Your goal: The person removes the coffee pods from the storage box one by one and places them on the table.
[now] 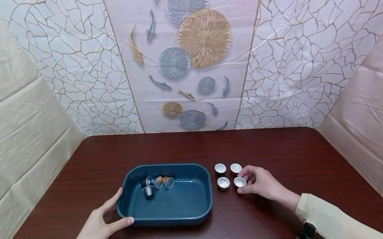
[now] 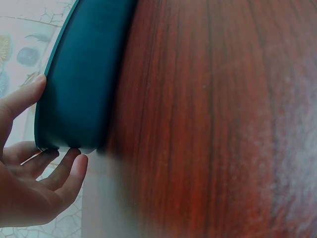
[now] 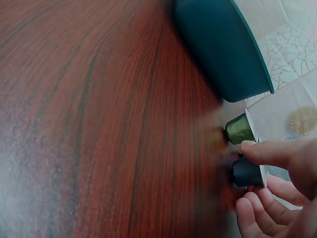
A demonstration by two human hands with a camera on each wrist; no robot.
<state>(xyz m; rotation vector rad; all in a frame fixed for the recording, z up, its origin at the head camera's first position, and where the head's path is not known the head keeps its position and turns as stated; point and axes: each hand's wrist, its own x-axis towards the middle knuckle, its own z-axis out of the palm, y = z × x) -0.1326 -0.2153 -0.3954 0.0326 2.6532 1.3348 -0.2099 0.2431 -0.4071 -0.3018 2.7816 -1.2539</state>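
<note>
My left hand holds the left end of a dark blue tray, thumb at the near corner and fingers against the end wall. Several coffee capsules lie tumbled in the tray's left part. Right of the tray, capsules stand lid up in two rows of two. My right hand pinches the near right one, a dark coffee capsule with a silvery lid, between thumb and fingers. It appears to stand at table level. Beside it is a green capsule; behind it is another capsule.
The dark wood table carries the tray and capsules. Patterned cloth hangs along the table's back edge. Beige cloth walls flank both sides. A black strap device sits on the right sleeve.
</note>
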